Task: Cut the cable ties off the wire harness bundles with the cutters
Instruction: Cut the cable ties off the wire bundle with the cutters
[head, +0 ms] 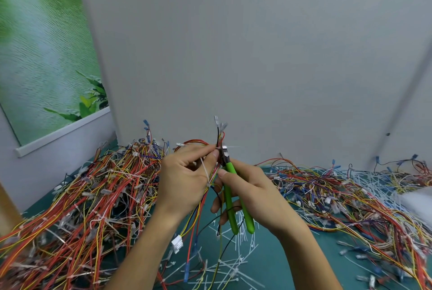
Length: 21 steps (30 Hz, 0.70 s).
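Note:
My left hand (pixel 184 177) grips a wire harness bundle (pixel 211 198) of red, yellow and black wires, held upright above the table. A white cable tie (pixel 205 173) crosses the bundle by my left fingers, and another tie sits at the top near the cutter jaws. My right hand (pixel 250 194) holds the green-handled cutters (pixel 230 201), jaws up, with the tip (pixel 225 150) at the bundle just beside my left fingertips. White connectors (pixel 219 122) stick up from the bundle's top end, and another connector (pixel 177 243) hangs below.
A large heap of tied harnesses (pixel 88 198) fills the table's left side. Another heap of wires (pixel 355 196) lies on the right. Cut white ties (pixel 233 254) litter the green tabletop (pixel 327 250) between my arms. A grey wall stands close behind.

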Available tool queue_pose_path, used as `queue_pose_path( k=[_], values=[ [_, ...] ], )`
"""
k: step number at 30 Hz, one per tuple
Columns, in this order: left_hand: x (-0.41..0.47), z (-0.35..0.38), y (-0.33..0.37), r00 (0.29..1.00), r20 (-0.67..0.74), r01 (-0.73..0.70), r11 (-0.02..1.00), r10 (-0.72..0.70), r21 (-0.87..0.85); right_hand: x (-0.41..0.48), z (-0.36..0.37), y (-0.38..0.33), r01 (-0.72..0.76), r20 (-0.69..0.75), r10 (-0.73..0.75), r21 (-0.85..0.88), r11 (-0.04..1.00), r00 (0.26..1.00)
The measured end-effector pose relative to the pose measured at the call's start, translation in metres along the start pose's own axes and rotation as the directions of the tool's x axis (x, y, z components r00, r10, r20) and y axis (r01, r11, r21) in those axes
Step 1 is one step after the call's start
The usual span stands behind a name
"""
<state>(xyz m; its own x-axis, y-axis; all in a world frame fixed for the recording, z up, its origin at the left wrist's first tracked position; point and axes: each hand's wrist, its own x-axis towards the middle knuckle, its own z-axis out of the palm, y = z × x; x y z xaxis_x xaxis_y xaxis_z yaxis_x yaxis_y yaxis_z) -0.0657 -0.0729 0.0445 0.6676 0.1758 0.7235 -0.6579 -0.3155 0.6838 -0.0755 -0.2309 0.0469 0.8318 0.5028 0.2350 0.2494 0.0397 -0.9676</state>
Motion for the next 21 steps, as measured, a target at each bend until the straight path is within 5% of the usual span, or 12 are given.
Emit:
queue_pose_path(
  k=[21],
  values=[
    [0.001, -0.0025, -0.0018, 0.991, -0.06, 0.114, 0.99, -0.12, -0.086, 0.0016, -0.0012, 0.0053, 0.123, -0.043, -0.134, -0.198, 0.972, 0.99]
  ],
)
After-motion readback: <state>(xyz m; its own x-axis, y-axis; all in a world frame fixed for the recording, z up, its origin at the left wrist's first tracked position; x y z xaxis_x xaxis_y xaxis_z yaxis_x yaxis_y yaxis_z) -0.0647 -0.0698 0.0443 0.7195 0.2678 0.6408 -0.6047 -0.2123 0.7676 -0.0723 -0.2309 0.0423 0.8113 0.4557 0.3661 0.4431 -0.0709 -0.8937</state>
